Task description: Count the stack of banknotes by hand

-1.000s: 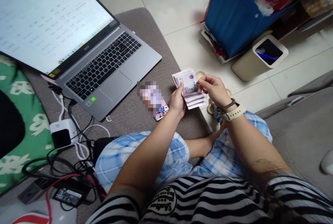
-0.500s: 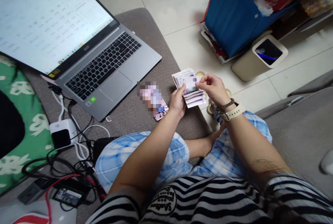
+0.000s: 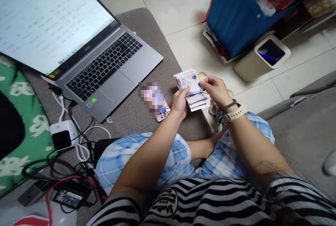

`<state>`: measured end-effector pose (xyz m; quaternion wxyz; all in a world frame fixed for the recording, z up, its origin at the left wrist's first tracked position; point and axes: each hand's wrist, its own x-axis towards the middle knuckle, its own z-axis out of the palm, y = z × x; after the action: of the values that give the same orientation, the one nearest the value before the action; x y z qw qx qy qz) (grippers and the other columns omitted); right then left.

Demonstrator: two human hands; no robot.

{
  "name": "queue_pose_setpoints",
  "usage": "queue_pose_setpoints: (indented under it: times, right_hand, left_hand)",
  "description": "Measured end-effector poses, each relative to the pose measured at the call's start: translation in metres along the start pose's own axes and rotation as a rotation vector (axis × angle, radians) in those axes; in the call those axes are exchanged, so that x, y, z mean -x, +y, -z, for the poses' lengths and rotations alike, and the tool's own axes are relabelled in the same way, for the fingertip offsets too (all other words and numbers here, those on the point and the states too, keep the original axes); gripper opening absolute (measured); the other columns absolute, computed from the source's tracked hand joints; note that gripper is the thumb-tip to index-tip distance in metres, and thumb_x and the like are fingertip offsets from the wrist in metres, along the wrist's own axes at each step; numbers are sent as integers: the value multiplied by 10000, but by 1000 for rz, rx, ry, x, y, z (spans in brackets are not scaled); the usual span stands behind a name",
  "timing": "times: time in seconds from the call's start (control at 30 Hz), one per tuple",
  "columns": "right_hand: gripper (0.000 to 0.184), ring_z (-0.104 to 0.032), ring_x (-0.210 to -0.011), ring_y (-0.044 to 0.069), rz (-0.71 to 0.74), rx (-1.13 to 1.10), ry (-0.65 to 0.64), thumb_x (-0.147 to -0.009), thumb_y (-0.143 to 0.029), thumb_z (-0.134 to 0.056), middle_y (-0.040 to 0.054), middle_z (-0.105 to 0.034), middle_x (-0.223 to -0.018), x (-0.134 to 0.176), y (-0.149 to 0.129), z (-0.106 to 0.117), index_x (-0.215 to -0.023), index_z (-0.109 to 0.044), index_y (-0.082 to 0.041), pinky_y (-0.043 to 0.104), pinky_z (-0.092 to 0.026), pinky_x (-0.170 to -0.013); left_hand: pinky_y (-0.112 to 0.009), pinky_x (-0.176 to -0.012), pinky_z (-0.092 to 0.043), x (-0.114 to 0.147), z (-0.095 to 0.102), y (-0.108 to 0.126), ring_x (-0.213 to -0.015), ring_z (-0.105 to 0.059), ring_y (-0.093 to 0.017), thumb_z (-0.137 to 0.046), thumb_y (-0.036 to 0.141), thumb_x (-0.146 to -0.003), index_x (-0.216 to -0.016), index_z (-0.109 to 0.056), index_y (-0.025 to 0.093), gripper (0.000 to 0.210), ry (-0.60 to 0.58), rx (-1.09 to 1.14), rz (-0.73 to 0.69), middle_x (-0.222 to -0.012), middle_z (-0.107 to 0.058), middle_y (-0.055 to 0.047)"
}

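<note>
A stack of pale purple banknotes (image 3: 189, 80) is in my left hand (image 3: 180, 103), thumb on top near its lower left side. The notes are bent, and several edges fan out below the thumb. My right hand (image 3: 214, 87) pinches the right edge of the top note between thumb and fingers; a pale watch and a dark bracelet are on that wrist. Left of the hands, a phone (image 3: 163, 114) lies on the grey cushion (image 3: 147, 37), its screen lit and partly blurred out.
An open laptop (image 3: 105, 75) rests on the cushion to the left. Tangled cables and a white charger (image 3: 61, 135) lie at lower left. Beyond the cushion edge, a beige bin (image 3: 246, 66) and a blue storage box (image 3: 232, 16) stand on the tiled floor.
The top note has been drawn slightly right and down, showing more of its printed face. The lower fanned edges have shifted down a little. Both hands stay in nearly the same place.
</note>
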<state>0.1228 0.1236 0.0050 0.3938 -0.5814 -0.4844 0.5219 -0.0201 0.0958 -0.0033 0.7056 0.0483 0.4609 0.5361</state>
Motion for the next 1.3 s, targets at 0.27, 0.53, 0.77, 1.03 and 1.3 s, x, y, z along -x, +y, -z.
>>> queue_pose_setpoints:
  times: [0.27, 0.53, 0.77, 1.03, 1.3]
  right_hand:
    - [311, -456, -586, 113, 28, -84, -28, -764, -426, -739, -41, -517, -597, 1, -5, 0, -676, -547, -199, 278, -349, -605]
    - [328, -420, -558, 98, -8, -150, -94, -749, -436, -756, -34, -535, -627, 4, -10, -1, -695, -543, -194, 265, -291, -552]
    - [281, -439, -581, 106, -9, -153, -96, -768, -400, -742, -27, -545, -643, 4, -11, -1, -712, -563, -190, 262, -308, -564]
    - [247, -427, -574, 106, -20, -141, -89, -769, -389, -730, -24, -544, -649, 4, -12, -1, -735, -587, -189, 261, -310, -554]
    - [223, -440, -590, 110, -21, -128, -92, -812, -360, -721, -23, -546, -660, 3, -10, -1, -744, -595, -189, 264, -341, -579]
  left_hand:
    - [-389, -1044, -501, -5, 3, -3, -1153, -690, -270, -698, 308, -826, -1026, -728, 123, 274, -10, 50, 7, -1073, -780, -127]
    - [-371, -1049, -494, -9, 3, -4, -1167, -683, -254, -624, 331, -881, -1015, -732, 122, 271, -17, 72, 2, -1082, -780, -116]
    - [-369, -1039, -501, -9, 3, -5, -1170, -681, -263, -660, 339, -853, -995, -738, 127, 267, -13, 56, -7, -1073, -782, -112]
    - [-373, -1024, -513, -10, 4, -6, -1147, -693, -261, -649, 336, -862, -1010, -736, 121, 275, -18, 48, -8, -1061, -784, -112]
    - [-376, -1014, -520, -10, 5, -6, -1127, -703, -258, -656, 338, -859, -1063, -729, 127, 302, -19, 46, 6, -1067, -784, -108]
